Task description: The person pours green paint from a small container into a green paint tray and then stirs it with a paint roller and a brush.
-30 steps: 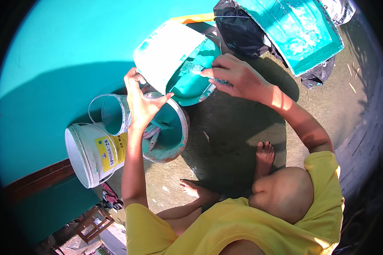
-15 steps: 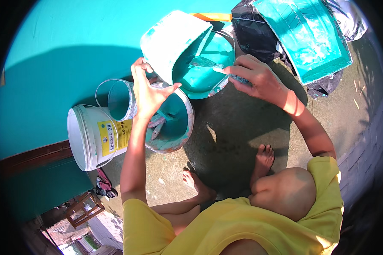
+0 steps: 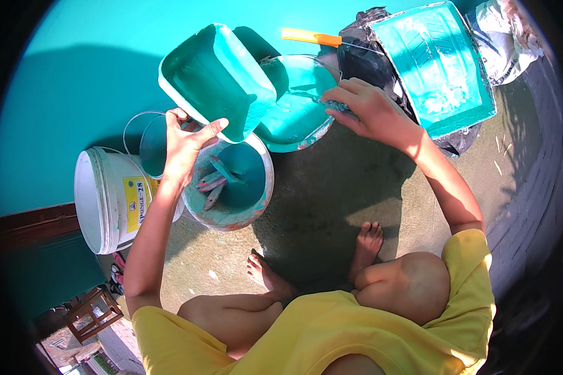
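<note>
My left hand (image 3: 186, 139) grips the near rim of a rectangular plastic tub (image 3: 201, 78), thumb over the edge. The tub is tilted with its paint-coated inside facing me. Beside it, my right hand (image 3: 378, 115) is closed round the paint-speckled handle of a putty knife (image 3: 303, 95). The blade points left over a round paint bucket (image 3: 319, 130) holding turquoise paint, close to the tub's right side. Below the tub stands another paint-smeared bucket (image 3: 266, 187), with several stained tools (image 3: 213, 186) lying inside.
A white lidded pail (image 3: 91, 200) and a smaller pail (image 3: 151, 147) stand at left by the turquoise wall (image 3: 94, 81). At right, a turquoise-coated paint tray (image 3: 438, 69) rests on black plastic (image 3: 372, 65). An orange handle (image 3: 311, 37) lies behind the round bucket. My bare feet are on the concrete floor (image 3: 331, 194).
My left hand has swung the tub left and turned its opening from the round bucket toward me. My right hand keeps the putty knife over the bucket. The whole view has shifted slightly.
</note>
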Demonstrator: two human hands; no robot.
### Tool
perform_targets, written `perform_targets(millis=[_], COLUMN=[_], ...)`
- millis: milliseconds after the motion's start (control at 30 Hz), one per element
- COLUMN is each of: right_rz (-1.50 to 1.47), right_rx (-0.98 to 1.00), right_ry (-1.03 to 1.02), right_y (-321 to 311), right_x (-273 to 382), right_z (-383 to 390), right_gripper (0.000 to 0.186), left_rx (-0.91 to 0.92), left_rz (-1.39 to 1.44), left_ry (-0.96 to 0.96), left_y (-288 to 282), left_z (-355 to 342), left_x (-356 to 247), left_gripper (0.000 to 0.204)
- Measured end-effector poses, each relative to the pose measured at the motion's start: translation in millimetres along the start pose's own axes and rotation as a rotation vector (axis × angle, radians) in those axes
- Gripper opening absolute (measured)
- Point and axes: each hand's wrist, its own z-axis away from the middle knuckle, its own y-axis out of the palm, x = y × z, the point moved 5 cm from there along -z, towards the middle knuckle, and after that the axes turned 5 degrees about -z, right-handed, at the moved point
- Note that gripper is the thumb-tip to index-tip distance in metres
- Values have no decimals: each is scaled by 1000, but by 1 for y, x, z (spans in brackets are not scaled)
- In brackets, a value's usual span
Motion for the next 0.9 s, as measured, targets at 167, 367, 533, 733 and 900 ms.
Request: perform_targets(millis=[167, 367, 533, 733, 900], right_rz=[13, -17, 38, 7, 27], right_rx=[-64, 0, 101, 15, 19], right_ry=[-19, 39, 62, -58, -97], right_y=[-7, 8, 2, -11, 3], right_x=[36, 28, 33, 44, 23], right_z=[-23, -25, -15, -21, -18], right_gripper=[18, 23, 24, 36, 39], left_rx=[-174, -172, -251, -173, -105], left_rz=[-62, -75, -340, -482, -524], left_ry=[273, 365, 563, 691, 628], left_y=[4, 33, 43, 45, 52], left_z=[-2, -12, -5, -9, -7], left_x=[26, 34, 17, 21, 1], left_gripper=[77, 82, 86, 86, 87])
